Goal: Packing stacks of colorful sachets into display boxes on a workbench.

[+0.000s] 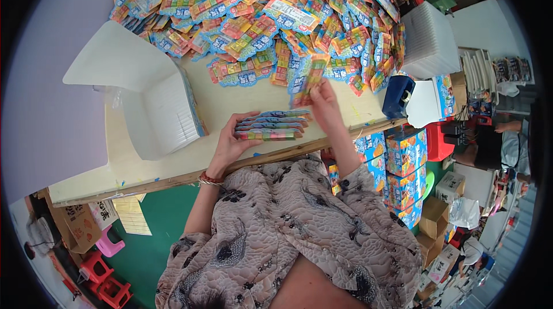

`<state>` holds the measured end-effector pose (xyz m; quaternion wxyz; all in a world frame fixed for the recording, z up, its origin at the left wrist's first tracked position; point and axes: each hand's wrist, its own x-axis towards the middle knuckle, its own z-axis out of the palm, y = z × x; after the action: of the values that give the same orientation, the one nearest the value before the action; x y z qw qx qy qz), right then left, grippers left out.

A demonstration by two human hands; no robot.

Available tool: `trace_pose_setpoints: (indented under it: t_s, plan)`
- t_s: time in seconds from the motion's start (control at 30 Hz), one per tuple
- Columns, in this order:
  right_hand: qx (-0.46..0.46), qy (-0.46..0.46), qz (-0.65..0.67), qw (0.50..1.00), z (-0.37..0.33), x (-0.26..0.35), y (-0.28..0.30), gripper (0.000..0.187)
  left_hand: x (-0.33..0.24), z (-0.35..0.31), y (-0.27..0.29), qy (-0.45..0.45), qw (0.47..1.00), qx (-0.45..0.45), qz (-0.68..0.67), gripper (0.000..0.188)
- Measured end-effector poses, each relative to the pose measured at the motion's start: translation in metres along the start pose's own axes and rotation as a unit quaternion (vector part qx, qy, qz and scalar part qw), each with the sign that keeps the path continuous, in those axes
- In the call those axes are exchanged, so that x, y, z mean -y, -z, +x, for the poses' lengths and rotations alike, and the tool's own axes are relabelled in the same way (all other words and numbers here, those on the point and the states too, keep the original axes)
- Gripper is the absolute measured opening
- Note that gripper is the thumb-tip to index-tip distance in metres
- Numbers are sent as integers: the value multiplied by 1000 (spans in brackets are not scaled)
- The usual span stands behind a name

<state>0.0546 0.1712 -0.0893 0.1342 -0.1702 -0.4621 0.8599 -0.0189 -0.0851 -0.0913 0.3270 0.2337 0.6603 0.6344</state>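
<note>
My left hand (231, 143) is closed round a small stack of flat candy packets (271, 125), thumb below and fingers above, just over the table's near edge. To its right, my right hand (326, 104) pinches one colourful candy packet (311, 81) by its lower end, in front of the pile; it is slightly blurred. A large heap of the same blue, orange and yellow packets (247, 35) covers the far part of the table (224, 99). Left of my hands stands an open white-lined display box (158, 122), its lid flap raised.
A stack of white plastic trays (429, 38) and a blue tape dispenser (398, 96) stand on the right. Printed blue cartons (406, 162) are piled below the table's right end. Red stools (103, 277) stand at lower left. Another person (510, 148) is at far right.
</note>
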Motion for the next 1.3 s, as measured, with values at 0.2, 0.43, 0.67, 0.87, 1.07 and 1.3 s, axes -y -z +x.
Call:
trace_pose_setpoints:
  t_s: [0.2,0.43,0.67,0.87,1.07,1.3]
  plan:
    - [90,469,-618,625,-33,-52,-8,22,-6,1,-8,27,986,-35,-161,62]
    - [-105,90,-466,874,53,49,15,44,4,0,22,-11,999,-43,-26,66]
    - [43,364,-821,436,149,74,1,51,-25,17,13,-229,862,-84,444,54]
    - [-33,357,-669,651,122,75,9,26,-1,12,19,-112,973,-22,201,49]
    - [-18,197,-458,866,47,8,23,18,7,19,11,-143,988,-35,46,75]
    - [162,-52,-447,878,73,27,-14,26,15,13,14,-62,991,-51,106,97]
